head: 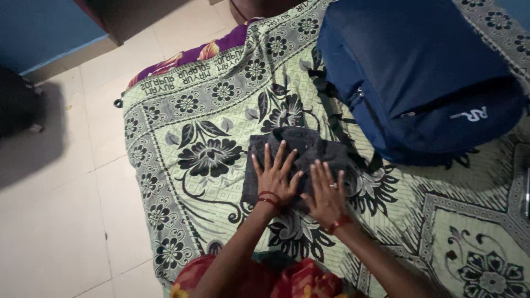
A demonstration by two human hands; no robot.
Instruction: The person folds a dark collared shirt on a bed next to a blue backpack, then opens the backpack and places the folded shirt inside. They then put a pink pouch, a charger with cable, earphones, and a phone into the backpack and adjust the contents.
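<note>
On the green bedspread [182,182] with its black flower print, seen from the head camera, lies a folded dark grey garment [301,157], a compact, roughly square bundle with soft creases and a thicker rolled edge along its far side. It sits near the middle of the spread, just in front of the person's knees and a short way from the navy blue backpack [408,72], which rests on the spread to the far right.

Both hands lie flat on the near part of the garment, side by side and nearly touching. The left hand [274,179] has its fingers fanned out and pressing down on the cloth, gripping nothing; red thread bangles circle the wrist. The right hand [326,190] is likewise flattened, fingers stretched and a little apart, palm on the fabric; a ring shows on one finger and a red band on the wrist.

A purple flowered cloth [193,55] peeps out from under the spread's far edge. Pale floor tiles [66,221] run along the left, and red and yellow clothing [287,281] shows at the bottom edge.
</note>
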